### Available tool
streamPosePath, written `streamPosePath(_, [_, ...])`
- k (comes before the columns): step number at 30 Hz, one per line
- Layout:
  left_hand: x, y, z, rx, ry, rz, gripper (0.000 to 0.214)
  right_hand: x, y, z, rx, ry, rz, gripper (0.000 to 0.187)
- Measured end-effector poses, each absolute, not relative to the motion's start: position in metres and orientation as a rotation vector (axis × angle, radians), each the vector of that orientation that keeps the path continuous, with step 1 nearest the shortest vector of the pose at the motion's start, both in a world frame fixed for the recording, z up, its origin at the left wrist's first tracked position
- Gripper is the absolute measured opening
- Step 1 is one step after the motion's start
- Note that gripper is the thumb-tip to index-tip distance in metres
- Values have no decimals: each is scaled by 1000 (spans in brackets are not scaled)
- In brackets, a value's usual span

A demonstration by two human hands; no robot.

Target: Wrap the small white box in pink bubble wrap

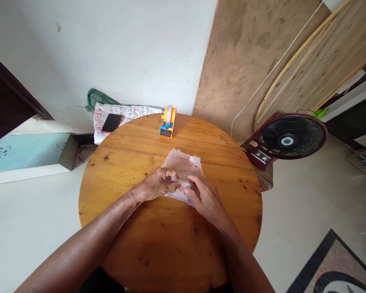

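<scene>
A sheet of clear bubble wrap (181, 160) lies on the round wooden table (116, 191), its far part spread flat. At its near part, my left hand (160, 182) is closed, thumb and fingers pinching a bunched or folded bit of the wrap. My right hand (204, 197) faces it from the other side, thumb and fingers curved around the same bunched part. Whether anything lies inside the fold is hidden by the fingers and the shiny plastic.
An orange and blue tape dispenser (168, 122) stands at the table's far edge. To its left, a dark phone (111, 123) rests on a printed white sack (134, 112). A dark red fan (288, 138) stands right of the table, and a pale wall (134, 53) rises behind.
</scene>
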State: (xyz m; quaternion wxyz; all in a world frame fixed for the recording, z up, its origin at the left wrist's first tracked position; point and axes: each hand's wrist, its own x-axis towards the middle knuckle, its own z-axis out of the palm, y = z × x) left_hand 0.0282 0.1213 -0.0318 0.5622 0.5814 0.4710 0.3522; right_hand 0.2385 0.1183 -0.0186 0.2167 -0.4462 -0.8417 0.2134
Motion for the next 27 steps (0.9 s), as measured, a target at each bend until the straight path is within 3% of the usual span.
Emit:
streamPosePath(6, [26, 125, -41, 1317, 1059, 876, 45, 233, 123, -23, -935, -2386, 370, 18])
streamPosePath(9, [21, 126, -40, 1364, 1087, 853, 47, 233, 124, -23, -866, -2417, 367, 21])
streamPosePath(13, [12, 125, -27, 1506, 1264, 708, 46, 230, 121, -25, -855, -2381, 426, 8])
streamPosePath(25, [10, 118, -12, 1563, 1794, 469, 21, 229, 121, -32, -824, -2327, 434, 8])
streamPosePath(27, [14, 118, -9, 1602, 1958, 451, 33, 229, 122, -33, -813, -2320, 419, 8])
